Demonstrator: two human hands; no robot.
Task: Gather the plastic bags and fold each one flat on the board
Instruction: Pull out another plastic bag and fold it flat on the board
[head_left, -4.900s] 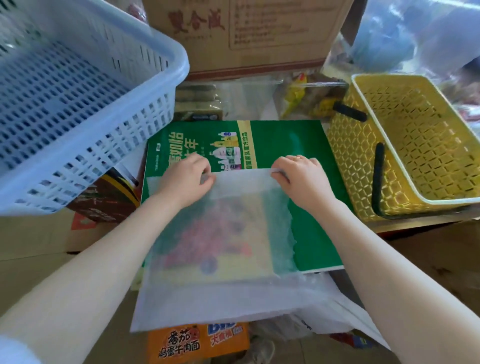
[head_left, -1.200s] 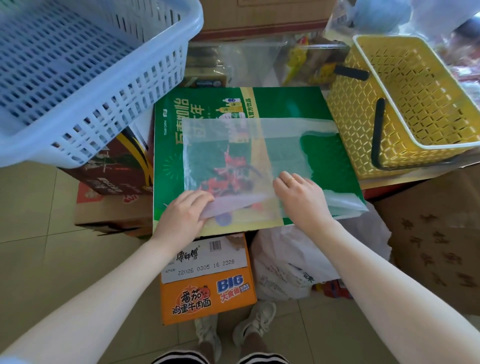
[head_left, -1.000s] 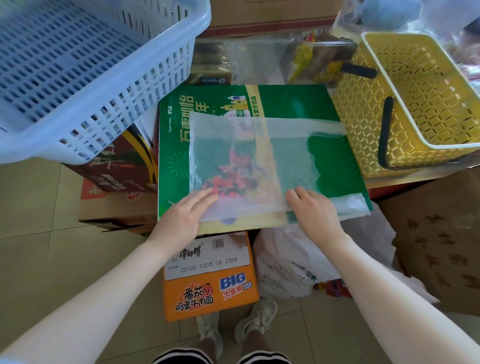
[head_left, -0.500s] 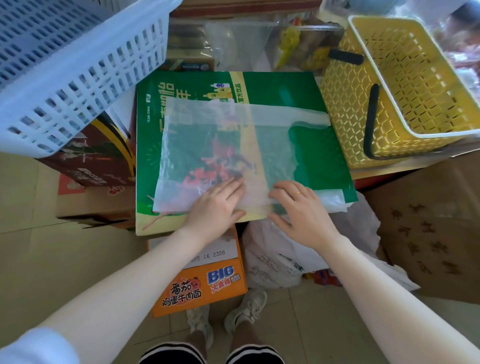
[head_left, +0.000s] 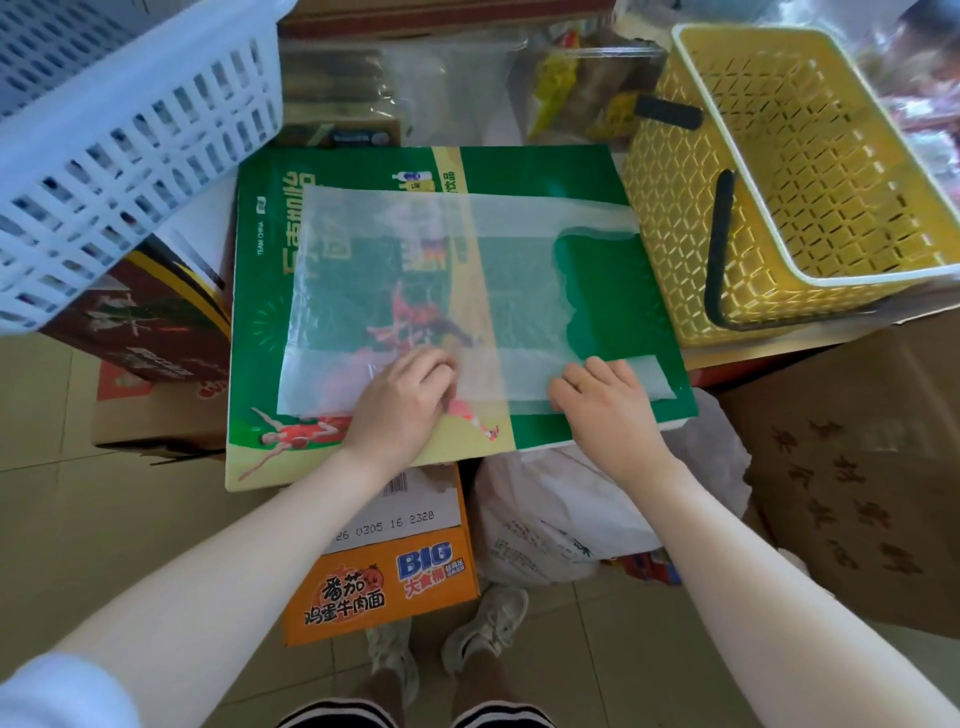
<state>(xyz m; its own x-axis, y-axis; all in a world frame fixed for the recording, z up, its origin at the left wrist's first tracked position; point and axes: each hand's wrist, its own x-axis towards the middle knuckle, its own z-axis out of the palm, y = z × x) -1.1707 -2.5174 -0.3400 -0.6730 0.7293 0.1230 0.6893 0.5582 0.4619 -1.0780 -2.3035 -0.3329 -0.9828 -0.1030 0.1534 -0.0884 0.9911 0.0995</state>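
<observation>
A translucent white plastic bag lies spread flat on the green printed board, its handles pointing right toward the yellow basket. The near edge of the bag is doubled over into a whiter strip. My left hand presses palm-down on that strip near its middle. My right hand presses flat on the same strip near the right handle. Neither hand pinches or lifts the plastic. A second crumpled white plastic bag hangs below the board's front edge, partly hidden by my right forearm.
A yellow basket with black handles stands right of the board. A white lattice basket overhangs the board's left corner. Snack packets lie behind. An orange noodle carton and brown cardboard boxes sit below, over a tiled floor.
The bag's near edge was folded up onto the board. My hands then slid along that fold, the left moving inward, the right outward toward the handle. The camera view shifted downward.
</observation>
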